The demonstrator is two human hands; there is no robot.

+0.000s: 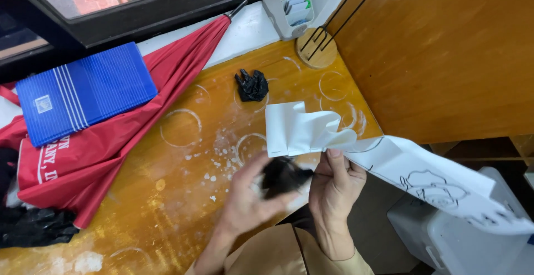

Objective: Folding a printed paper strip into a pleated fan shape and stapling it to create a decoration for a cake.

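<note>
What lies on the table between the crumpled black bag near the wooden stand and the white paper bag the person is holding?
In the head view, nothing stands between black bag and white paper bag: only bare tabletop with white ring marks.

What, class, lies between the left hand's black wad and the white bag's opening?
Nothing visible. The left hand holds the blurred black wad just below the white bag, which the right hand pinches at its edge. The opening itself can't be made out.
</note>
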